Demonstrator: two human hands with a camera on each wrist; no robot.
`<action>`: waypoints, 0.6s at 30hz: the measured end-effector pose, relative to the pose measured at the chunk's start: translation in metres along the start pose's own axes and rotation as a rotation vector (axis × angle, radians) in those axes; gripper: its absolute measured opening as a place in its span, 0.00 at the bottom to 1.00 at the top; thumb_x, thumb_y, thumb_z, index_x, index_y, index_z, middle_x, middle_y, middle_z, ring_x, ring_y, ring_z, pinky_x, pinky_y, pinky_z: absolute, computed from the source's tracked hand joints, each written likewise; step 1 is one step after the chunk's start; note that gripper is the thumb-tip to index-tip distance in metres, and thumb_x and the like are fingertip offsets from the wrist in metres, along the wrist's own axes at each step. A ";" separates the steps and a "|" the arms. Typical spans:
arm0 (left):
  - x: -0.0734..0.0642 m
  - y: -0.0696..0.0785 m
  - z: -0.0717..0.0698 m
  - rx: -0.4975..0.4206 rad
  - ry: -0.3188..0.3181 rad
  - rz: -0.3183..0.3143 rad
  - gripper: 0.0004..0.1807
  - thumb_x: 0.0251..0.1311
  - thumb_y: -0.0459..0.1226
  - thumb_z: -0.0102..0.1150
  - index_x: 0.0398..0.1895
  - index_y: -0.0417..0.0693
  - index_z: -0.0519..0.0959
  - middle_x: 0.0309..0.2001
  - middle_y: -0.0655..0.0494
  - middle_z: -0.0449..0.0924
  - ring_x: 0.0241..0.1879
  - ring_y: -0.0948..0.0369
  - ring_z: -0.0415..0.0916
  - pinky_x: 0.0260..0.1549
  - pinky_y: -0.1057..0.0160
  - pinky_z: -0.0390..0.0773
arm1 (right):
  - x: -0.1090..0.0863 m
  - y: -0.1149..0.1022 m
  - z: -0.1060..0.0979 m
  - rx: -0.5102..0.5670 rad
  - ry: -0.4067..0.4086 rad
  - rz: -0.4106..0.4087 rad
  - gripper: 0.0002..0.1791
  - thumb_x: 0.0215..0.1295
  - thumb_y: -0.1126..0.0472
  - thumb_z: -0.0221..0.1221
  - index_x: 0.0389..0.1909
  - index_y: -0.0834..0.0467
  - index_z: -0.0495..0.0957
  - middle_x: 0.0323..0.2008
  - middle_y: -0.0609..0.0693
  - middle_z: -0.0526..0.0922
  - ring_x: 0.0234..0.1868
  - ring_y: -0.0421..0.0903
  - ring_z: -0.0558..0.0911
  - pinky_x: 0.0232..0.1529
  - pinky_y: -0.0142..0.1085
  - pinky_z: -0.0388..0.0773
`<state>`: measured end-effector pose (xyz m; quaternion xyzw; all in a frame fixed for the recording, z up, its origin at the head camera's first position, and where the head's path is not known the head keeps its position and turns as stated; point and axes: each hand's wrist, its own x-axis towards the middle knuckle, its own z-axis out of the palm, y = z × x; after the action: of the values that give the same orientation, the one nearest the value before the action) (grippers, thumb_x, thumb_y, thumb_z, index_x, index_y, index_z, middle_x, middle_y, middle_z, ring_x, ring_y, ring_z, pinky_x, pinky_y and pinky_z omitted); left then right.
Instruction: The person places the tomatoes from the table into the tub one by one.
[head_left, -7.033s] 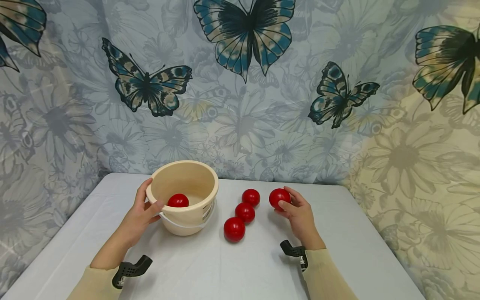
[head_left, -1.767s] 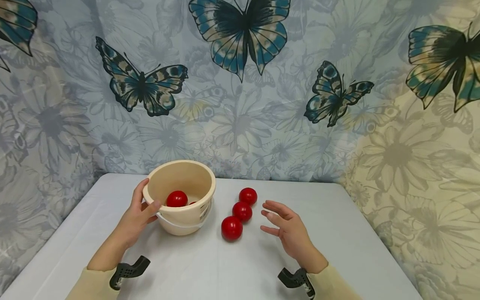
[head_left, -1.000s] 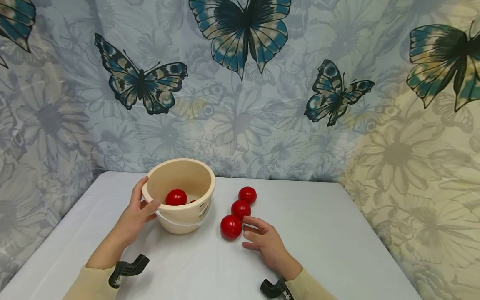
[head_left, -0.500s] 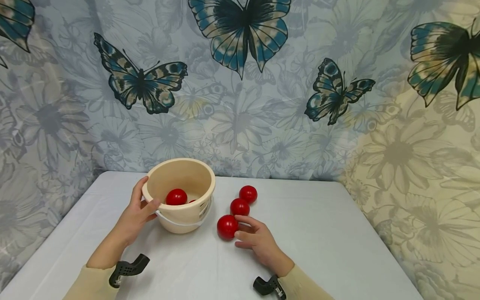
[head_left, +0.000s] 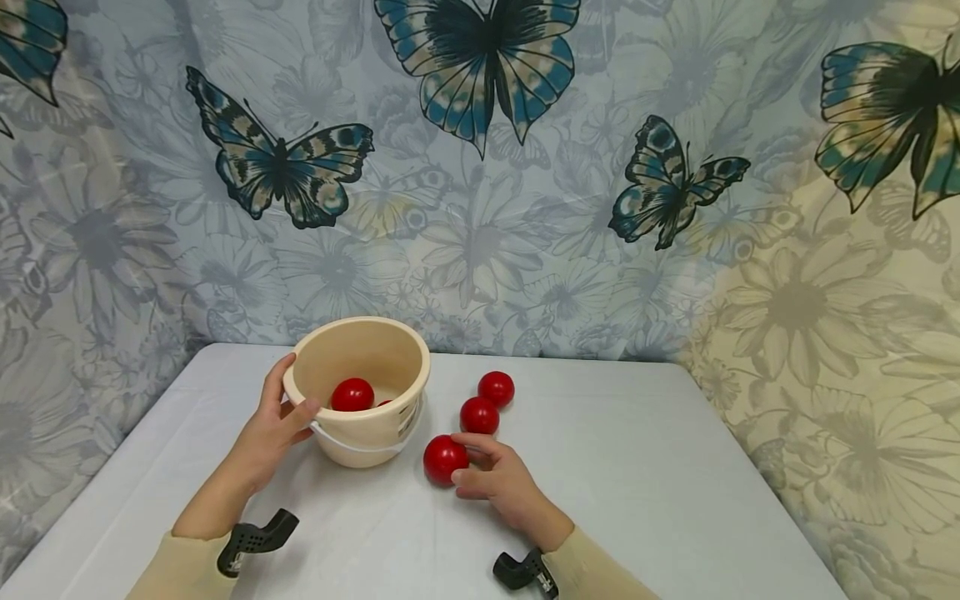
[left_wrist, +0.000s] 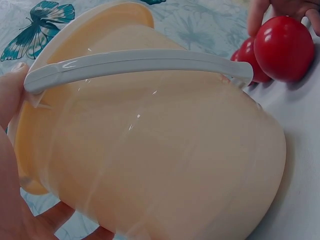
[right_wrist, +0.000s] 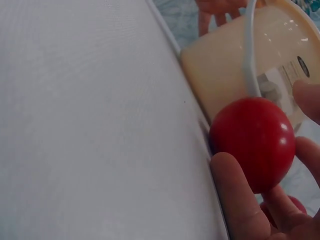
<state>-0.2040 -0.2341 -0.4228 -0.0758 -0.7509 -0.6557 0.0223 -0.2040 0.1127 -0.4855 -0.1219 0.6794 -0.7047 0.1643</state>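
My left hand (head_left: 276, 427) grips the rim of a cream plastic bucket (head_left: 360, 433), thumb on the near side and fingers down the outer wall. A red ball (head_left: 352, 395) lies inside, with a sliver of another red ball beside it, mostly hidden by the rim. My right hand (head_left: 504, 485) holds the nearest red ball (head_left: 444, 460) on the table, thumb at its near side and fingers at its far right. In the right wrist view the thumb (right_wrist: 235, 195) overlaps the lower edge of that ball (right_wrist: 252, 142).
Behind the held ball stand two more red balls, a middle one (head_left: 479, 415) and a far one (head_left: 497, 389). The bucket's white handle (left_wrist: 140, 62) hangs down its front side. A white-covered table (head_left: 660, 475) meets a butterfly-patterned backdrop (head_left: 525, 250).
One more red ball is now in the bucket; the right hand let it go. It then came left to the nearest ball, which has shifted left and nearer me. The left hand stays on the bucket.
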 end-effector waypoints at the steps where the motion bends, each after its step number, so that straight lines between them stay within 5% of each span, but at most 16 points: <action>1: 0.000 0.000 0.000 0.000 0.000 0.000 0.46 0.73 0.43 0.53 0.80 0.66 0.32 0.78 0.46 0.32 0.72 0.35 0.49 0.56 0.31 0.64 | 0.001 0.000 0.002 -0.002 -0.003 -0.002 0.29 0.62 0.66 0.66 0.65 0.57 0.75 0.64 0.59 0.70 0.62 0.57 0.71 0.44 0.50 0.82; 18: 0.000 0.000 0.000 -0.012 -0.001 0.004 0.46 0.73 0.43 0.54 0.80 0.65 0.33 0.78 0.46 0.32 0.72 0.35 0.49 0.56 0.31 0.63 | 0.020 0.000 0.025 -0.105 -0.002 -0.019 0.32 0.58 0.69 0.69 0.65 0.57 0.75 0.60 0.53 0.72 0.58 0.56 0.72 0.38 0.46 0.84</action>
<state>-0.2038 -0.2341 -0.4225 -0.0777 -0.7469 -0.6600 0.0226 -0.2127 0.0813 -0.4854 -0.1373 0.7141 -0.6695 0.1515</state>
